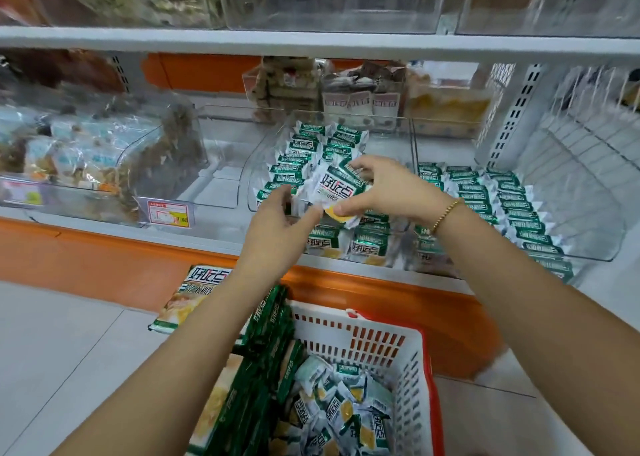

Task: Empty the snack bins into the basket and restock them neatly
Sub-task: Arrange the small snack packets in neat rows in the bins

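Shop shelving of white metal with orange trim (214, 234) runs across the view, with clear bins along it. The right hand (381, 189) is the nearer to the work. It pinches a small white-and-green foil snack packet (337, 187) between thumb and fingertips, over the front half of the middle clear plastic bin (412, 137). The packet is tilted, its yellow-printed end toward the person.

The left hand (277, 216) reaches in from the near left, thumb at the packet's lower edge. Whether it pinches or only steadies, I cannot tell.

Directly beneath, rows of matching packets (304, 150) stand on edge, their long axes across the bin. The held packet probably needs turning to that line before it drops into a row.

The right-hand clear bin (588, 213) is already filled in tidy rows. Below the shelf edge, on the pale floor, stands a white slotted plastic basket with a red rim (381, 344), with loose packets (346, 417) heaped inside.
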Motion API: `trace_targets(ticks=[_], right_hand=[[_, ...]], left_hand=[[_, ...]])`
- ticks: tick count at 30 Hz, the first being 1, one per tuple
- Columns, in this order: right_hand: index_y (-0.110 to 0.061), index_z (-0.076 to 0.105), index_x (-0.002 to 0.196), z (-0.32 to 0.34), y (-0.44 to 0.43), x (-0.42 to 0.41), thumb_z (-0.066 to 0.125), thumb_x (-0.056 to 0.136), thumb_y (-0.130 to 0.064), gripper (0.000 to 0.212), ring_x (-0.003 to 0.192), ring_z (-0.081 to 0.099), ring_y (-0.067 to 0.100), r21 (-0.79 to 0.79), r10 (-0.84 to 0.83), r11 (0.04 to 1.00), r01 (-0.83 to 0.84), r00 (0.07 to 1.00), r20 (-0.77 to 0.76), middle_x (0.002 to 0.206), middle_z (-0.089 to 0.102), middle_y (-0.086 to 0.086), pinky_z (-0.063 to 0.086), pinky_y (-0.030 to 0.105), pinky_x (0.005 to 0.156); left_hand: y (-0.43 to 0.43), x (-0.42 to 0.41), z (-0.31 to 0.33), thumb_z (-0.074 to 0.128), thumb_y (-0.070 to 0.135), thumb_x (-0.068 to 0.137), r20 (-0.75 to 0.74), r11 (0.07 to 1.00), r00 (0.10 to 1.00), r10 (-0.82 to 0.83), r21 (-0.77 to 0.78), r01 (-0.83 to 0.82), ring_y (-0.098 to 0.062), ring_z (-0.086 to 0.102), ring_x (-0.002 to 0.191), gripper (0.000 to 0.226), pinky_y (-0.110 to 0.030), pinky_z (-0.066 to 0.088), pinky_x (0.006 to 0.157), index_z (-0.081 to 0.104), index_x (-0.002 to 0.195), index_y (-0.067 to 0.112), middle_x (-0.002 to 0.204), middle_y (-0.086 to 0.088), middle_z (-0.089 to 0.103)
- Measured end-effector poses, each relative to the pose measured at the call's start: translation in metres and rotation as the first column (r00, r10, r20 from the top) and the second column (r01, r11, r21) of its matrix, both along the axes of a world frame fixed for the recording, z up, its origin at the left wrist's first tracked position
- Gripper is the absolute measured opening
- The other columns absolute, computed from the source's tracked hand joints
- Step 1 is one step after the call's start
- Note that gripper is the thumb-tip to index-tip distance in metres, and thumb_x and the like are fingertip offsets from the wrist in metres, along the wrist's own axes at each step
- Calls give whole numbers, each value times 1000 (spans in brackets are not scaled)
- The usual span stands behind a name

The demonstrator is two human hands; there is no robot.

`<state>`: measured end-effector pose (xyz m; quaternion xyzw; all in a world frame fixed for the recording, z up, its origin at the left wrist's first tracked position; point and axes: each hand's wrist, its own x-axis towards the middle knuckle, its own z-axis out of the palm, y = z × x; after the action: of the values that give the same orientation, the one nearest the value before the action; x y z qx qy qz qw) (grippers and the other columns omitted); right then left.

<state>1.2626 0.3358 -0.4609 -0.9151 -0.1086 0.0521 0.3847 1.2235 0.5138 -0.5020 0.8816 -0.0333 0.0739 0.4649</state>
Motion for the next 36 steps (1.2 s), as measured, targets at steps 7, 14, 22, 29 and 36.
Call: trace_targets(ticks=[7, 14, 22, 29, 36], right_hand=[[-18, 40, 144, 10, 9, 28, 82, 72, -35, 86, 134, 41, 21, -451, 90, 892, -38, 991, 94, 148, 42, 3, 35, 29, 104], [-34, 19, 152, -35, 26, 13, 63, 92, -28, 75, 131, 33, 20, -457, 138, 889, -10, 959, 248, 154, 25, 3, 31, 36, 111], [-31, 1, 154, -44, 30, 3, 18, 104, -37, 53, 148, -8, 31, -639, 154, 769, -34, 979, 133, 161, -6, -3, 3, 48, 120], [-37, 4, 153, -30, 39, 21, 20, 101, -40, 55, 147, 2, 37, -703, 106, 708, -64, 994, 16, 162, -1, 6, 18, 55, 117], [-10, 61, 90, -62, 41, -44, 50, 96, -25, 19, 92, 55, 25, -173, 2, 973, 150, 752, 659, 98, 58, 11, 45, 34, 78]], left_hand=[[20, 16, -23, 56, 26, 93, 132, 875, 982, -133, 480, 54, -20, 19, 143, 68, -27, 16, 115, 23, 149, 8, 156, -7, 23], [25, 17, -26, 51, 35, 96, 111, 844, 977, -182, 528, 97, -18, 5, 147, 74, -28, 7, 117, 10, 153, 11, 161, -4, 8], [20, 17, -31, 43, 45, 97, 54, 756, 973, -225, 639, 139, -19, -13, 147, 81, -28, -7, 116, -10, 151, 14, 160, -4, -12], [29, -7, -22, 51, 35, 96, 64, 818, 973, -223, 556, 151, -14, -1, 148, 78, -22, 6, 115, 1, 153, 14, 161, -1, -2], [39, -105, -42, 50, 30, 96, 54, 828, 936, -349, 486, 281, -16, 56, 108, 33, -28, 43, 89, 55, 126, 18, 124, -1, 57]])
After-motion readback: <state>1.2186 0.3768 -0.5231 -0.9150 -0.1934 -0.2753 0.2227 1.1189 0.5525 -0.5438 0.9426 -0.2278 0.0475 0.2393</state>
